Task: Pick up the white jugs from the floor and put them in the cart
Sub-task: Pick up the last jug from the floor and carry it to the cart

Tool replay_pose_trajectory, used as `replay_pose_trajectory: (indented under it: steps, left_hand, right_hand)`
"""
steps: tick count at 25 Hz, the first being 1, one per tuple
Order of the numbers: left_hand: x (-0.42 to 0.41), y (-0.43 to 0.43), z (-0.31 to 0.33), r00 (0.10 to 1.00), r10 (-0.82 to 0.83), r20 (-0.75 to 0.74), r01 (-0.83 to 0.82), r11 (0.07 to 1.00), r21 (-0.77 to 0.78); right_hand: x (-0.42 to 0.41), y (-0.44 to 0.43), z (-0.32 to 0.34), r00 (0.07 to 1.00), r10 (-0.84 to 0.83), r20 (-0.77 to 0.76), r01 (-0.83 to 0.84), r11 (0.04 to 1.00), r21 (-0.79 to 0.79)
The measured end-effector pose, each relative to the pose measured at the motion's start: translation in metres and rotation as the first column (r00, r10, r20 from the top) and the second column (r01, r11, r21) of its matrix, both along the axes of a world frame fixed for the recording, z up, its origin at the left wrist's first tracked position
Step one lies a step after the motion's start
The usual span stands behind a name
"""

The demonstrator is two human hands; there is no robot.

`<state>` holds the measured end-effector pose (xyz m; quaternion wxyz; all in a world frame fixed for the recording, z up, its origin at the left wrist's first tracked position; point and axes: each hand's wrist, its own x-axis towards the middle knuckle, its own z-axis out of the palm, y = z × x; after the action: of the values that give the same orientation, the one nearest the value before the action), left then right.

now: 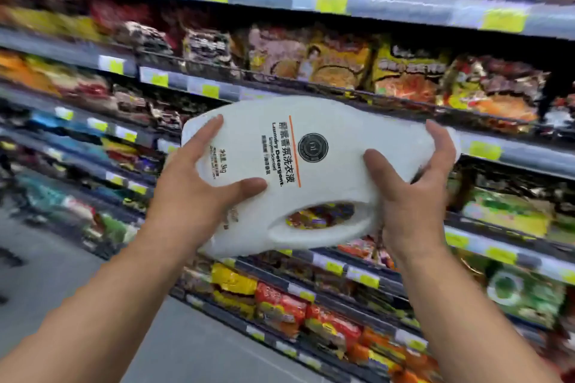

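White jug [314, 171] held sideways in air before store shelves [373, 84], well above floor [46, 274]. Base end gripped by left hand [199, 196]; neck end clasped by right hand [413, 196].

White jug [323, 177], sideways midair, neck seemingly rightward

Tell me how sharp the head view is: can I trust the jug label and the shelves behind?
Head view: white jug, its label, left hand and right hand fairly sharp; head view: shelves behind smeared by motion blur, packets illegible; head view: no strong glare on the jug.
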<state>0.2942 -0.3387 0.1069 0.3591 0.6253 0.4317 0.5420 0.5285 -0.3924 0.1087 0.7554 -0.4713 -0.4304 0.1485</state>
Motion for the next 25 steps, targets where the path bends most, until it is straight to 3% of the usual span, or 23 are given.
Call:
replay_pose_trajectory:
  steps: [6, 15, 19, 22, 25]
  left_hand:
    - [-0.205, 0.056, 0.039, 0.947, 0.314, -0.070, -0.311, 0.949, 0.042]
    - [-0.435, 0.128, 0.022, 0.758, 0.652, -0.022, -0.652, 0.758, -0.027]
    - [-0.513, 0.167, 0.010, 0.637, 0.771, 0.022, -0.769, 0.637, -0.044]
    - [-0.570, 0.188, 0.005, 0.497, 0.867, 0.026, -0.863, 0.497, -0.089]
    - [-0.621, 0.206, -0.003, 0.432, 0.900, 0.058, -0.889, 0.436, -0.141]
  right_hand:
    - [-0.199, 0.123, 0.029, 0.953, 0.302, -0.038, -0.297, 0.950, 0.095]
    - [-0.449, 0.283, 0.018, 0.749, 0.662, -0.031, -0.661, 0.749, 0.033]
    - [-0.554, 0.363, 0.010, 0.607, 0.795, -0.015, -0.795, 0.607, 0.005]
    - [-0.633, 0.408, 0.011, 0.484, 0.875, -0.015, -0.875, 0.484, -0.024]
    - [-0.703, 0.446, 0.004, 0.379, 0.925, -0.017, -0.924, 0.377, -0.067]
